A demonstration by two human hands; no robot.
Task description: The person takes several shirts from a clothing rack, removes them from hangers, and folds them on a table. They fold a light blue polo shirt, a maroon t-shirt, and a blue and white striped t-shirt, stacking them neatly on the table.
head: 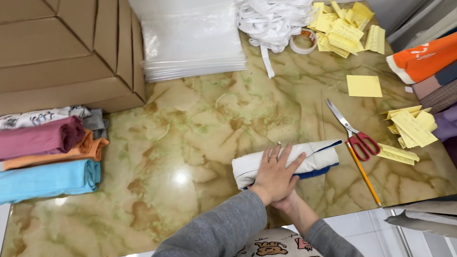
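A rolled white garment with blue trim (pixel 312 159) lies on the marble-patterned table (pixel 187 135) near its front edge. My left hand (pixel 276 173) rests flat on top of the roll, fingers spread, a ring on one finger. My right hand (pixel 291 195) is mostly hidden under the left one; only its wrist and part of the palm show, against the roll's near side.
Red-handled scissors (pixel 353 133) and a pencil (pixel 364 174) lie right of the roll. Yellow paper slips (pixel 345 28), a yellow note pad (pixel 364 85), tape (pixel 303 41), white strapping (pixel 272 13) and clear bags (pixel 191 42) sit at the back. Cardboard boxes (pixel 55 48) and rolled garments (pixel 42 157) are left; folded clothes (pixel 442 83) right.
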